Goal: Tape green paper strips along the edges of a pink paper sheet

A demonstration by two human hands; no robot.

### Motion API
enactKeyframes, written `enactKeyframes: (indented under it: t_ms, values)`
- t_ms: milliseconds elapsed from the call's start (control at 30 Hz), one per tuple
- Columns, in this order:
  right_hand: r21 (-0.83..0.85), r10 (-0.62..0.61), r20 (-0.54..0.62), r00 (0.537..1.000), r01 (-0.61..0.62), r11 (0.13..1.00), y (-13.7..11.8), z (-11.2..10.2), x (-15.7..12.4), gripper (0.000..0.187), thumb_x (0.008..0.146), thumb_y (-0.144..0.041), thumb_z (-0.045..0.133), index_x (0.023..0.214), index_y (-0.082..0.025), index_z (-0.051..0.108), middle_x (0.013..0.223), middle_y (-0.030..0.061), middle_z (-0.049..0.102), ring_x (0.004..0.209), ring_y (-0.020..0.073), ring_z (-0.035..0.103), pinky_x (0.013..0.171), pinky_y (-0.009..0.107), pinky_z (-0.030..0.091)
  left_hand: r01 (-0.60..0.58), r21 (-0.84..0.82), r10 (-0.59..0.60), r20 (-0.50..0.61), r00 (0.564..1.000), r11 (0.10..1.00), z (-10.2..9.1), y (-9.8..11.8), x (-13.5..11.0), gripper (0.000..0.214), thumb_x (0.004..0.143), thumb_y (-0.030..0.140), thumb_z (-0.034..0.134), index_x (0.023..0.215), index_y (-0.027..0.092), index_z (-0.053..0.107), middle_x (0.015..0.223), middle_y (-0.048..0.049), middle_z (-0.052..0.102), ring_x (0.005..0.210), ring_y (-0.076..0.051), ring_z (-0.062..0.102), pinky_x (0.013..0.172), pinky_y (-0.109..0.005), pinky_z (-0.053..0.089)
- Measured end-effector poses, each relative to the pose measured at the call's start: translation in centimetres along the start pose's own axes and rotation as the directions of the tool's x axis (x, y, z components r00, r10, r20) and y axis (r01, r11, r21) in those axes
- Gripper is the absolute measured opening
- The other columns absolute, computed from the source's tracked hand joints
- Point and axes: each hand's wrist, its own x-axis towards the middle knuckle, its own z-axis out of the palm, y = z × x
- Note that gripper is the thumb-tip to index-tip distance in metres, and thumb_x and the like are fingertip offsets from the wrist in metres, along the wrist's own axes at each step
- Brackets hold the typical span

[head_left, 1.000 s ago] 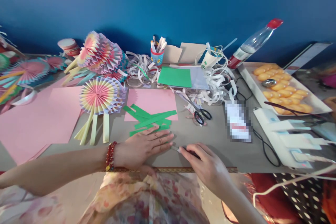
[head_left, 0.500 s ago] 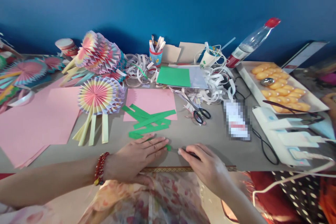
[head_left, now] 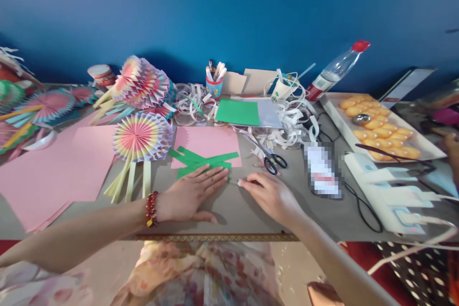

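Observation:
My left hand [head_left: 195, 190] lies flat, its fingers stretched over green paper strips [head_left: 201, 158] on the grey table. A small bit of green paper shows just past its fingertips. To its right, my right hand [head_left: 268, 196] is closed with thumb and fingers pinched round a thin tool; a slim greyish tip points toward the green bit, and the rest is mostly hidden in the fingers. Under part of the green strips is a pink paper sheet [head_left: 211, 136]. Black-handled scissors [head_left: 274, 162] rest beyond my right hand.
Pleated paper fans [head_left: 138, 138] and large pink sheets [head_left: 64, 167] lie at the left. Green paper [head_left: 238, 112], curled white strips [head_left: 287, 129] and a pen cup [head_left: 214, 87] are at the back. A power strip [head_left: 383, 196], bread tray [head_left: 430, 150] and tilted bottle [head_left: 337, 69] are right.
Both hands have moved farther from the table's front edge. My left hand now covers more of the green strips, and the right hand has come along beside it, still pinched.

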Motion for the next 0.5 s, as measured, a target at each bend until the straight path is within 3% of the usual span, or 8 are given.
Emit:
enactKeyframes:
  t_ms: [167,500]
  values:
    - [0.032,-0.037,0.032,0.999,0.036,0.999,1.3,-0.3,1.9,0.027,0.099,-0.018,0.047,0.111,-0.024,0.071,0.095,0.0051,0.066,0.091,0.0159,0.06,0.083,0.027,0.045,0.027,0.033,-0.026,-0.027,0.999,0.999,0.0,-0.6,0.3,0.095,0.089,0.077,0.032,0.157,0.012,0.013,0.163,-0.0136,0.015,0.151,-0.027,0.014,0.122,-0.043,0.003]
    - [-0.044,-0.053,0.008,0.999,0.054,0.998,1.2,-0.2,0.6,0.03,0.098,-0.015,0.046,0.115,-0.025,0.069,0.094,0.0049,0.066,0.091,0.017,0.059,0.083,0.027,0.046,0.019,0.009,-0.018,-0.041,0.999,1.0,0.2,-0.7,0.2,0.096,0.088,0.077,0.035,0.157,0.014,0.013,0.163,-0.0128,0.016,0.151,-0.028,0.015,0.122,-0.044,0.005]
